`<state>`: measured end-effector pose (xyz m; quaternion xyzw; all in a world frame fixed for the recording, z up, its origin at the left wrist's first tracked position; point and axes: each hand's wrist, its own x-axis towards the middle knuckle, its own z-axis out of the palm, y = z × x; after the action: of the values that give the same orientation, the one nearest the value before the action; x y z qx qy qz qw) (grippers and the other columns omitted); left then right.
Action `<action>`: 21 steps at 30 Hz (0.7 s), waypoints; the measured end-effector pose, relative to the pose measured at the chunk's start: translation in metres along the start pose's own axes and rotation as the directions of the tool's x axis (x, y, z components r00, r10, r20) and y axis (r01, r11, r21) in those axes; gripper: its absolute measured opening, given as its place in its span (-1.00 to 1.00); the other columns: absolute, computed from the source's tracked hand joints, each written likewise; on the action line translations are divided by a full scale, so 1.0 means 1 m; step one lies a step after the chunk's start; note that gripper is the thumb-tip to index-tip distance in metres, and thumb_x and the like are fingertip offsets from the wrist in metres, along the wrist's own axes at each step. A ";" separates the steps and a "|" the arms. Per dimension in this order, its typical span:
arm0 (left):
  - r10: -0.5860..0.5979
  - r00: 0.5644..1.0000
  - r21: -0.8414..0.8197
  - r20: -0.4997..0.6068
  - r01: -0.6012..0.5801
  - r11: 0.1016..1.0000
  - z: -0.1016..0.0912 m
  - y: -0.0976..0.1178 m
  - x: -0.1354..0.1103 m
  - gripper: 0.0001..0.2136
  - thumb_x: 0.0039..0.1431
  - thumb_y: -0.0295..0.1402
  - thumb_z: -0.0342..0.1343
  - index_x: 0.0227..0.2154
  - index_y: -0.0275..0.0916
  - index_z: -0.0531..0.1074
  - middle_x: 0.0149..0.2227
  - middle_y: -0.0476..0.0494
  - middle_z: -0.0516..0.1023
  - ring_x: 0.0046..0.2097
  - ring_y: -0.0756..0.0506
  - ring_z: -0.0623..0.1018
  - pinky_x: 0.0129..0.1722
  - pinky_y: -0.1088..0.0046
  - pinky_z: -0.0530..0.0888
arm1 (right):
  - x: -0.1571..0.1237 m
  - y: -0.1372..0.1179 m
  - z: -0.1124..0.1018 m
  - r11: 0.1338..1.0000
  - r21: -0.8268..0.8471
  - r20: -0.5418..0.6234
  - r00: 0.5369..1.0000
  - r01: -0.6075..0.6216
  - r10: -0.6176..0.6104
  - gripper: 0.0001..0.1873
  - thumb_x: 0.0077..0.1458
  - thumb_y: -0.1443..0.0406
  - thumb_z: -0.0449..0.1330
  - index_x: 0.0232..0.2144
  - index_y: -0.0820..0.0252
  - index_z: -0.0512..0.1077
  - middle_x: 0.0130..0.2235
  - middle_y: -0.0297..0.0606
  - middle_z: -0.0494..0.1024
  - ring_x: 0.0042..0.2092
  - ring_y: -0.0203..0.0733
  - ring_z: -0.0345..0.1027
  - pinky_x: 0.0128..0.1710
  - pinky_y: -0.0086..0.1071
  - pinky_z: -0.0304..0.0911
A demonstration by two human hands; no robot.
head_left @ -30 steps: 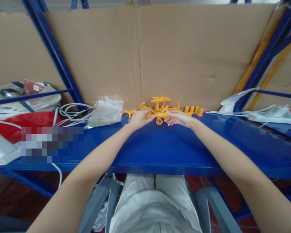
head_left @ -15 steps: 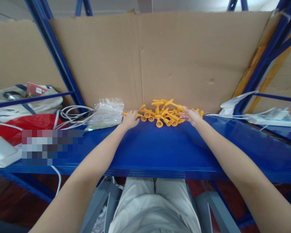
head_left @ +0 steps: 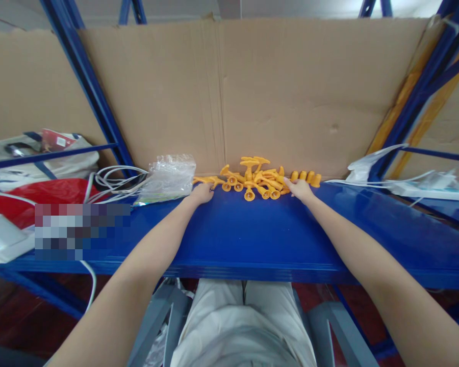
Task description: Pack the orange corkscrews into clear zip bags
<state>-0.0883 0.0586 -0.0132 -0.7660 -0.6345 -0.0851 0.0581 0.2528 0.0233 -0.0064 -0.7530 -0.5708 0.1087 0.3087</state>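
A heap of yellow T-shaped plastic pieces with flared, cup-like ends (head_left: pixel 249 193) lies on the blue shelf against the cardboard. At the heap's left end, my left hand (head_left: pixel 202 193) rests low, its fingers curled at a yellow T-shaped piece (head_left: pixel 214 180). My right hand (head_left: pixel 301 190) is at the right side of the heap, fingers closed on the end of another yellow T-shaped piece (head_left: pixel 278 178); its fingertips are partly hidden. Just behind and right of that hand stands a row of several stubby yellow caps (head_left: pixel 303 175).
A clear plastic bag pack (head_left: pixel 168 176) sits left of the heap, beside coiled white cables (head_left: pixel 117 178). Further left are a red bag (head_left: pixel 49 196) and a white power strip (head_left: pixel 7 239). Another power strip (head_left: pixel 436 188) lies right. Blue posts (head_left: pixel 87 86) and cardboard (head_left: pixel 290 92) bound the shelf.
My right hand has come down and slightly left, and the raised yellow piece now lies lower in the heap. The row of caps is uncovered. My left hand has shifted slightly toward me, fingers more curled.
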 end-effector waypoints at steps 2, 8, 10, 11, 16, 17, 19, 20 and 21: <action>-0.014 0.999 -0.041 -0.046 0.012 0.999 0.000 0.000 0.001 -0.63 0.21 -0.47 -0.05 0.04 -0.25 0.48 0.03 -0.23 0.57 0.06 -0.18 0.54 0.04 0.39 0.43 | 0.000 0.000 -0.001 0.994 -0.105 0.021 0.999 0.027 -0.025 -0.39 0.31 0.03 -0.13 -0.23 0.40 0.55 -0.24 0.12 0.59 -0.04 0.07 0.48 -0.08 -0.27 0.34; -0.056 0.964 -0.156 -0.261 0.015 0.988 -0.004 0.003 0.002 -0.64 0.16 -0.54 -0.03 -0.02 -0.30 0.51 -0.01 -0.26 0.59 0.04 -0.17 0.55 0.01 0.44 0.43 | -0.003 0.001 0.001 0.944 -0.316 0.077 0.994 0.094 -0.074 -0.39 0.34 0.06 -0.16 -0.07 0.38 0.52 -0.03 0.14 0.55 0.11 0.09 0.39 0.03 -0.25 0.28; -0.058 0.946 -0.172 -0.319 0.002 0.985 -0.007 0.003 0.001 -0.66 0.14 -0.56 -0.04 -0.08 -0.30 0.53 -0.03 -0.25 0.59 0.03 -0.16 0.54 0.00 0.46 0.43 | -0.003 0.002 0.001 0.933 -0.339 0.099 0.991 0.123 -0.094 -0.41 0.33 0.07 -0.15 -0.08 0.38 0.53 -0.04 0.14 0.55 0.09 0.09 0.40 0.01 -0.26 0.29; -0.066 0.938 -0.178 -0.340 0.005 0.984 -0.009 0.004 0.001 -0.67 0.14 -0.57 -0.05 -0.11 -0.30 0.54 -0.05 -0.25 0.60 0.02 -0.16 0.54 0.00 0.46 0.43 | -0.002 0.003 0.000 0.928 -0.346 0.106 0.989 0.135 -0.105 -0.43 0.33 0.08 -0.13 -0.10 0.37 0.54 -0.06 0.13 0.56 0.08 0.09 0.41 0.00 -0.26 0.30; -0.101 0.906 -0.225 -0.410 0.006 0.974 -0.021 0.005 -0.002 -0.68 0.19 -0.53 -0.12 -0.13 -0.33 0.51 -0.10 -0.32 0.59 -0.02 -0.19 0.54 -0.03 0.40 0.44 | 0.000 0.006 -0.002 0.909 -0.371 0.131 0.979 0.192 -0.153 -0.50 0.31 0.13 -0.08 -0.18 0.33 0.56 -0.13 0.08 0.59 -0.01 0.06 0.47 -0.07 -0.28 0.33; -0.104 0.899 -0.234 -0.426 0.001 0.972 -0.022 0.006 -0.003 -0.67 0.19 -0.53 -0.13 -0.12 -0.33 0.51 -0.10 -0.31 0.59 -0.02 -0.19 0.54 -0.03 0.39 0.44 | 0.000 0.006 -0.002 0.904 -0.380 0.133 0.978 0.198 -0.159 -0.52 0.31 0.14 -0.07 -0.18 0.33 0.56 -0.14 0.07 0.60 -0.01 0.05 0.47 -0.08 -0.30 0.33; -0.110 0.885 -0.248 -0.451 -0.006 0.969 -0.024 0.007 -0.004 -0.66 0.20 -0.51 -0.15 -0.11 -0.32 0.50 -0.10 -0.30 0.59 -0.02 -0.19 0.54 -0.02 0.37 0.43 | 0.000 0.006 -0.002 0.892 -0.402 0.133 0.977 0.208 -0.168 -0.56 0.31 0.18 -0.06 -0.17 0.33 0.54 -0.14 0.06 0.60 -0.01 0.02 0.46 -0.08 -0.32 0.33; -0.111 0.881 -0.252 -0.459 -0.009 0.968 -0.025 0.008 -0.005 -0.66 0.21 -0.50 -0.16 -0.11 -0.31 0.50 -0.10 -0.30 0.60 -0.02 -0.19 0.54 -0.02 0.37 0.43 | 0.000 0.006 -0.001 0.885 -0.414 0.133 0.976 0.214 -0.173 -0.58 0.31 0.20 -0.06 -0.15 0.33 0.53 -0.13 0.06 0.59 0.00 0.01 0.46 -0.08 -0.33 0.32; -0.111 0.879 -0.254 -0.464 -0.012 0.967 -0.025 0.010 -0.005 -0.67 0.23 -0.48 -0.15 -0.11 -0.31 0.50 -0.09 -0.29 0.60 -0.02 -0.18 0.54 -0.03 0.37 0.44 | -0.001 0.006 -0.001 0.878 -0.425 0.134 0.975 0.219 -0.178 -0.60 0.30 0.21 -0.05 -0.13 0.32 0.52 -0.11 0.05 0.59 0.01 0.01 0.45 -0.07 -0.33 0.32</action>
<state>-0.0812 0.0468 0.0102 -0.7063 -0.6047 -0.3504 0.1125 0.2579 0.0211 -0.0095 -0.7348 -0.6682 -0.0203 0.1152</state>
